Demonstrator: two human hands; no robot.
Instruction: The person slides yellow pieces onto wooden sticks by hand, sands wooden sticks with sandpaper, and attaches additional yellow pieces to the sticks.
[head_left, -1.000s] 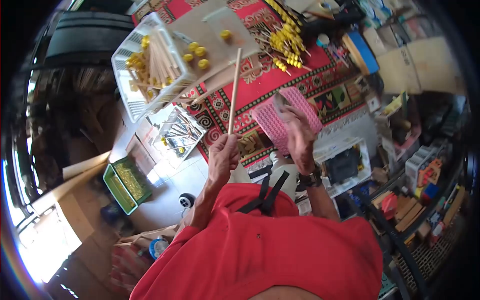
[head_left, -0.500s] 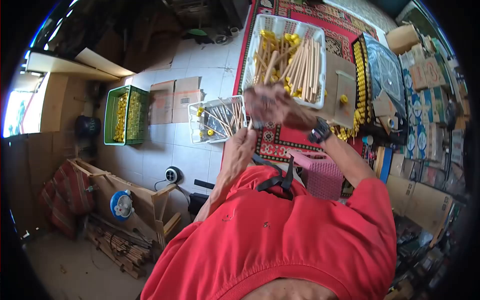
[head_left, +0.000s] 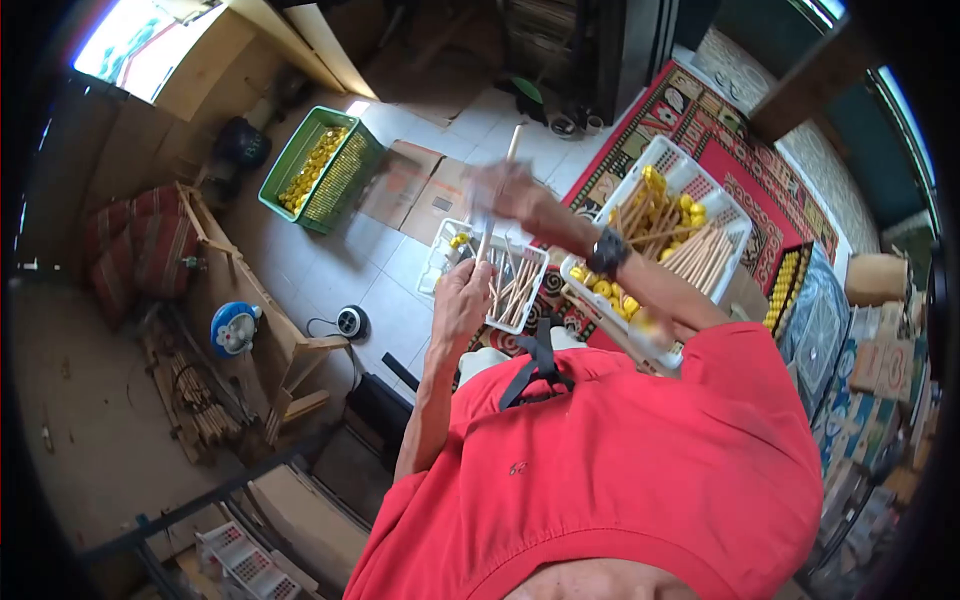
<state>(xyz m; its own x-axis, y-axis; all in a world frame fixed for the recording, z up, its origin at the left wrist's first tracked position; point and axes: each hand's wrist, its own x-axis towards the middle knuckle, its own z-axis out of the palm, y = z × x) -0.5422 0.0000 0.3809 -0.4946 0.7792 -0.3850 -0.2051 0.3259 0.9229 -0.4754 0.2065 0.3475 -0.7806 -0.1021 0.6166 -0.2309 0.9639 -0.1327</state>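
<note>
A thin wooden stick (head_left: 515,143) stands upright and slightly tilted in front of me. My left hand (head_left: 462,302) is closed around its lower end. Higher up, my right hand (head_left: 512,195) is wrapped around the same stick, its fingers smeared by motion. A greyish patch shows at the right hand, too blurred to name. Just beneath the hands sits a small white basket (head_left: 541,285) with wooden sticks and a few yellow pieces in it. Right of it, a larger white crate (head_left: 735,215) holds many sticks and yellow round pieces.
On the tiled floor a green basket (head_left: 375,165) holds yellow pieces, beside flattened cardboard (head_left: 400,180). A red patterned carpet (head_left: 650,115) lies under the large crate. At left stand a wooden frame (head_left: 255,285) and a blue fan (head_left: 235,328). Boxes (head_left: 880,365) are stacked at right.
My view has turned, so crates and baskets appear rotated and shifted right. The stick now shows clearly above my right hand, which has moved along it. My left hand still grips the stick.
</note>
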